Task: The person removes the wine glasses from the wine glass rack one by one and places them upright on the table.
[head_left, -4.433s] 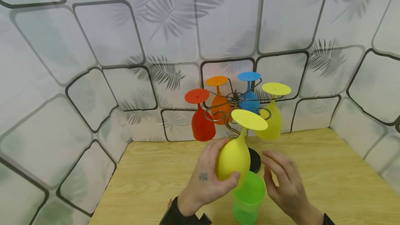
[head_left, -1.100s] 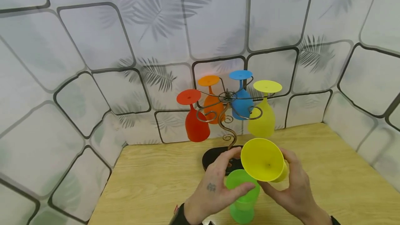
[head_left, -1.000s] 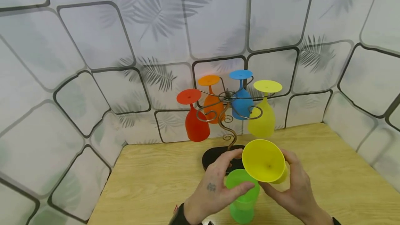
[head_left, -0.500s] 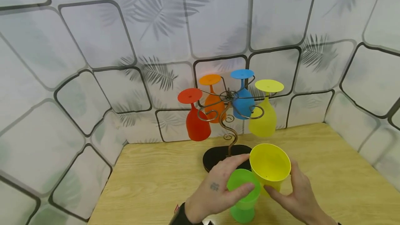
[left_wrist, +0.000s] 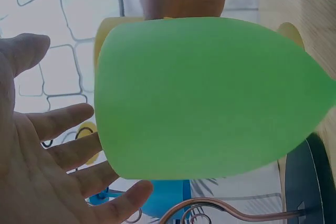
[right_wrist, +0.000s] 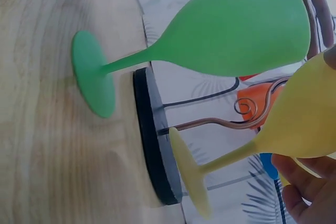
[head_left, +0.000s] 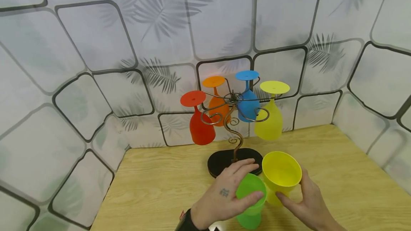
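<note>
A: When looking from the right hand (head_left: pixel 311 202), where to find the yellow glass (head_left: pixel 280 175)?
B: At ten o'clock, mouth up, long axis roughly upright, gripped around the side.
A: Nearer to which hand?
B: To the right, touching. From the left hand (head_left: pixel 224 196), at two o'clock, just past the green glass (head_left: pixel 249 185).
A: And with the left?
B: Spread wide, gripping nothing; touching the green glass, cannot tell.

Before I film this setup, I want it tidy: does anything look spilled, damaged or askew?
Nothing stands out. Four goblets hang upside down on the rack, the green goblet stands upright, and the right hand holds a yellow goblet. No spill or damage shows.
</note>
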Action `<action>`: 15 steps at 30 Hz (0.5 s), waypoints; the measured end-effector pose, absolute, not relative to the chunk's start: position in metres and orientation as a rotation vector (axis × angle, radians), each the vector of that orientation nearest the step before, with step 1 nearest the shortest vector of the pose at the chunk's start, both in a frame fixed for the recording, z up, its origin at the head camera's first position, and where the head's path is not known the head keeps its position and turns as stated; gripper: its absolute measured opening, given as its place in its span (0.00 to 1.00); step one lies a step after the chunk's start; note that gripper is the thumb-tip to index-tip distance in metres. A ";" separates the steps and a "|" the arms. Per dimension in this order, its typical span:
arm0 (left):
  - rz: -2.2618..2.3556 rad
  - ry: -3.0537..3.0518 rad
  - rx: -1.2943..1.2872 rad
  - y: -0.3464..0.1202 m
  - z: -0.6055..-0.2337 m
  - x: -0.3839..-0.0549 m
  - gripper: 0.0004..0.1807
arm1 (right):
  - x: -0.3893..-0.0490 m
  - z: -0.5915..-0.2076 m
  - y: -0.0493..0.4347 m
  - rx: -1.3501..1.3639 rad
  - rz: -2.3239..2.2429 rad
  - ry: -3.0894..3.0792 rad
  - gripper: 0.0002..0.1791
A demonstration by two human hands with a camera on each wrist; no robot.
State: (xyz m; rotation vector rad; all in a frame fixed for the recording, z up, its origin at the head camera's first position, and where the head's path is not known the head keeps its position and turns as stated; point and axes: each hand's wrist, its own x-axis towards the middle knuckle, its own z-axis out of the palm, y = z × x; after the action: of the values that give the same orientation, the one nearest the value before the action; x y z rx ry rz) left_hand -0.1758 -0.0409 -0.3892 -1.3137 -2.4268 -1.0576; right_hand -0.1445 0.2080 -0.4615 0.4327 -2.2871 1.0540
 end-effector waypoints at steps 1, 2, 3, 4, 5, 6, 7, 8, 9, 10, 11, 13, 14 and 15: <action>-1.056 -2.431 -1.306 -0.042 -0.390 -0.176 0.28 | -0.144 -0.464 0.209 0.411 1.064 -2.299 0.53; -1.051 -2.435 -1.296 -0.043 -0.391 -0.175 0.28 | -0.142 -0.466 0.210 0.390 1.076 -2.310 0.53; -1.052 -2.438 -1.289 -0.043 -0.392 -0.175 0.28 | -0.141 -0.469 0.211 0.367 1.082 -2.322 0.53; -1.060 -2.447 -1.273 -0.044 -0.393 -0.175 0.28 | -0.140 -0.471 0.212 0.348 1.086 -2.331 0.53; -1.060 -2.448 -1.263 -0.046 -0.394 -0.176 0.28 | -0.139 -0.473 0.213 0.334 1.084 -2.340 0.53; -1.077 -2.451 -1.251 -0.047 -0.394 -0.176 0.28 | -0.138 -0.474 0.214 0.325 1.075 -2.351 0.53; -1.086 -2.451 -1.241 -0.048 -0.395 -0.176 0.28 | -0.138 -0.475 0.214 0.324 1.065 -2.358 0.53; -1.088 -2.440 -1.239 -0.049 -0.395 -0.177 0.27 | -0.138 -0.476 0.215 0.325 1.063 -2.364 0.52; -1.101 -2.432 -1.232 -0.050 -0.396 -0.178 0.27 | -0.137 -0.477 0.215 0.328 1.058 -2.371 0.51; -1.118 -2.429 -1.220 -0.052 -0.396 -0.179 0.27 | -0.137 -0.478 0.215 0.331 1.055 -2.378 0.50; -1.128 -2.418 -1.218 -0.053 -0.396 -0.179 0.26 | -0.137 -0.479 0.215 0.326 1.049 -2.393 0.49; -1.156 -2.406 -1.208 -0.055 -0.396 -0.181 0.26 | -0.137 -0.480 0.214 0.313 1.049 -2.426 0.47; -1.165 -2.399 -1.205 -0.055 -0.397 -0.181 0.26 | -0.136 -0.481 0.214 0.302 1.045 -2.444 0.47; -1.178 -2.402 -1.198 -0.056 -0.397 -0.181 0.26 | -0.136 -0.482 0.214 0.292 1.038 -2.463 0.47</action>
State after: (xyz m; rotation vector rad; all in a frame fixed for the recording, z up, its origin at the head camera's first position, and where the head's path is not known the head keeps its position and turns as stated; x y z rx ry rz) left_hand -0.1814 -0.0562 -0.3972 -1.1980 -2.4022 -1.1780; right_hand -0.1360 0.2137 -0.4820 0.2919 -2.4631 1.0382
